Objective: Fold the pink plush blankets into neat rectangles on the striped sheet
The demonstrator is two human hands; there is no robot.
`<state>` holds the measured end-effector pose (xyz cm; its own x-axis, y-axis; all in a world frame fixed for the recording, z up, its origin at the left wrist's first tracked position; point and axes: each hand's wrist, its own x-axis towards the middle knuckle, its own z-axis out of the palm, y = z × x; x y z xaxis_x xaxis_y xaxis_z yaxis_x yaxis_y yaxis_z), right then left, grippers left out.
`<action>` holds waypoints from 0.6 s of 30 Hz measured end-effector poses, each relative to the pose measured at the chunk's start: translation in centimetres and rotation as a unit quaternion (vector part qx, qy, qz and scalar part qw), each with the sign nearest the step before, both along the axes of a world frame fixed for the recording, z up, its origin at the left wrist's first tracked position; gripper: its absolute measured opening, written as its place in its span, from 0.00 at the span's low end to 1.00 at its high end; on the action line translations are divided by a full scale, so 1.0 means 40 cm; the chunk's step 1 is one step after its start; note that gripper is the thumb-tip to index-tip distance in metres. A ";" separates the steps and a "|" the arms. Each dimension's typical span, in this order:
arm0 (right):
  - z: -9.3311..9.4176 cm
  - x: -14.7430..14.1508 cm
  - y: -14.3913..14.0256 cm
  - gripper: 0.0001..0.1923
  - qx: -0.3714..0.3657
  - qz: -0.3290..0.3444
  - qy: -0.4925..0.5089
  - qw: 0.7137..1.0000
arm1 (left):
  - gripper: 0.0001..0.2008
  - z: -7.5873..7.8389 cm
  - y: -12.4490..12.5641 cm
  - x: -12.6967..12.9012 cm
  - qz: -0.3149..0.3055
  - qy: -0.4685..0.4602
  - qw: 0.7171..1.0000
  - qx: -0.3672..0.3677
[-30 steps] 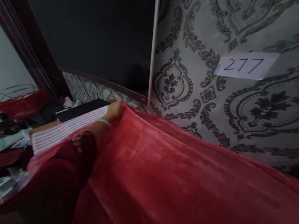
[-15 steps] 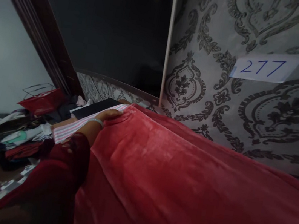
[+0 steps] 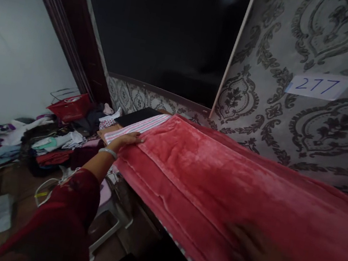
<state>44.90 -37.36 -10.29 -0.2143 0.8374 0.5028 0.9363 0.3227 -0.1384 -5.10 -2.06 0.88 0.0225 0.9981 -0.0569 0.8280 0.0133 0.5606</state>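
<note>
A: Which hand meets the blanket (image 3: pixel 219 178), and how?

B: The left hand (image 3: pixel 127 139) lies flat on the blanket's near-left corner, fingers together and stretched out, palm down; it pinches nothing. A bangle (image 3: pixel 107 151) circles the wrist. The right hand (image 3: pixel 259 260) shows only as a dark blur low over the blanket's right part; whether it grips cannot be told.

A: Where does the blanket lie?

B: It is spread over a raised surface against the patterned wall (image 3: pixel 309 37), folded in a long band, its front edge hanging just past the surface's rim. A striped cloth (image 3: pixel 137 126) shows under its far-left end.

A: What could go wrong?

B: As a judgement: the plush pile looks slippery, and the overhanging front edge could drag the folded layers off toward the floor if the flat hand pushes outward. An uneven push could also skew the fold.

A: And room to move?

B: The wall closes the far side. The left end is open, but a stool (image 3: pixel 107 208) stands below it and a clothes heap (image 3: pixel 41 144) with a red basket (image 3: pixel 71 106) lies beyond. The near side is open.
</note>
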 end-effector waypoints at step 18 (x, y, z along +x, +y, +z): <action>-0.040 -0.076 0.055 0.20 0.091 -0.026 -0.002 0.996 | 0.10 -0.010 -0.066 -0.025 0.008 -0.109 0.994 -0.015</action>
